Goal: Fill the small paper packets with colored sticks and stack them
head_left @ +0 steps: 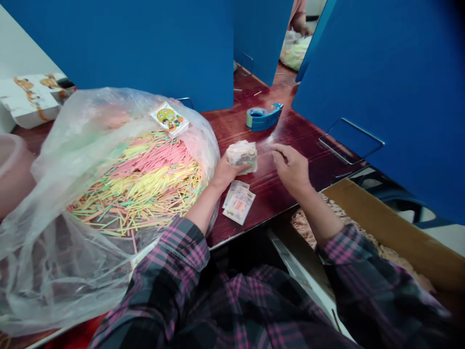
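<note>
Plaid flannel sleeves (178,257) fill the bottom of the frame, both forearms extended over the table edge. Wrapped bundle (242,156), pale contents under clear film, is held at centre above the dark red wooden table (308,138); contact with the tabletop cannot be told. Left hand (227,174) is cupped around its lower side, fingers closed on it. Right hand (290,169) is empty, fingers half open and loosely curled, just beside the bundle and apart from it. A blurred shiny streak is seen by the right fingertips; what it is cannot be told. Two printed paper cards (238,202) are placed on the table just below the left hand. Blue tape dispenser (271,118) with a green-tinted roll is placed beyond the bundle. Large clear plastic bag (69,271) is slumped to the left, packed with pink, yellow and green sticks (140,186), with a printed label card (169,119) at its top edge. Pink tub (12,169) and a white printed box (31,99) are seen further left. Cardboard box (399,232) of pale loose material (327,223) is seen at right. Blue partition panels (378,97) stand along the table. Beyond them, another person's hand (304,28) is seen above a second plastic bag (295,53)
</note>
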`<action>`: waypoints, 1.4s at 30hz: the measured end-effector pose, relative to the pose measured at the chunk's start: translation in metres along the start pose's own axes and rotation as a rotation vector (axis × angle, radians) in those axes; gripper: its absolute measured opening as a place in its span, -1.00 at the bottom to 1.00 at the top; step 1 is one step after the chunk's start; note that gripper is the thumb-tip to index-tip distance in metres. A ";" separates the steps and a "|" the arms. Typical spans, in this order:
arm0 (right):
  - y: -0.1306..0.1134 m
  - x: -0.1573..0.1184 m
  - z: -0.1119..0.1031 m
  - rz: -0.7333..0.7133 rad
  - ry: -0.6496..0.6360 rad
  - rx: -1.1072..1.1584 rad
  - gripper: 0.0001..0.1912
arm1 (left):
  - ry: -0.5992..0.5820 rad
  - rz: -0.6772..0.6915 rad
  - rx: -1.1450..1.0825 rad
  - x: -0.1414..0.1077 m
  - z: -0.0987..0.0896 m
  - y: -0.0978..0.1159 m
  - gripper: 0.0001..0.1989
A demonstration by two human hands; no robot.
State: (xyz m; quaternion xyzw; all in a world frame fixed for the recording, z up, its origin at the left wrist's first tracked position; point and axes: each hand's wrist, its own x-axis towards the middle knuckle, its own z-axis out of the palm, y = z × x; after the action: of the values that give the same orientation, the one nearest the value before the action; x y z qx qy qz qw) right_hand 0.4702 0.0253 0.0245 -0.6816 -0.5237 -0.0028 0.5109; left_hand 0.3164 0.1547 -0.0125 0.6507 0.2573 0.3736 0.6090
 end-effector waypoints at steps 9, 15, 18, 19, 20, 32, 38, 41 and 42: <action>-0.049 -0.037 0.023 -0.170 -0.794 -0.417 -0.49 | 0.148 0.011 0.010 -0.003 -0.012 -0.008 -0.41; -0.048 -0.025 0.035 0.042 -0.788 -0.386 -0.76 | 0.140 -0.007 -0.019 -0.005 -0.010 -0.010 -0.37; -0.042 -0.026 0.038 0.093 -0.738 -0.347 -0.89 | 0.132 -0.006 -0.005 -0.004 -0.010 -0.009 -0.36; -0.040 -0.028 0.038 0.095 -0.714 -0.331 -0.91 | 0.132 -0.002 0.004 -0.004 -0.010 -0.009 -0.36; -0.038 -0.030 0.037 0.089 -0.680 -0.289 -0.93 | 0.133 0.002 0.010 -0.004 -0.011 -0.009 -0.36; 0.001 -0.001 -0.057 0.324 -0.093 0.244 -0.74 | 0.013 0.019 -0.033 -0.005 -0.012 0.000 -0.21; -0.007 0.043 -0.058 0.005 0.042 -0.061 -0.78 | -0.257 -0.032 0.059 -0.031 -0.003 0.018 -0.24; -0.017 0.047 -0.032 -0.103 -0.266 -0.169 -0.79 | -0.335 -0.006 0.126 -0.042 0.004 0.024 -0.31; -0.020 0.047 -0.024 -0.129 -0.364 -0.197 -0.78 | -0.296 0.021 0.191 -0.044 0.006 0.024 -0.35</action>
State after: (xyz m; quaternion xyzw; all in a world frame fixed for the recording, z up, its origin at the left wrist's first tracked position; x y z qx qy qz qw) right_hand 0.4893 0.0404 0.0748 -0.6827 -0.6470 0.0366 0.3375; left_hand 0.2920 0.1134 0.0039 0.7559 0.1925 0.2541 0.5718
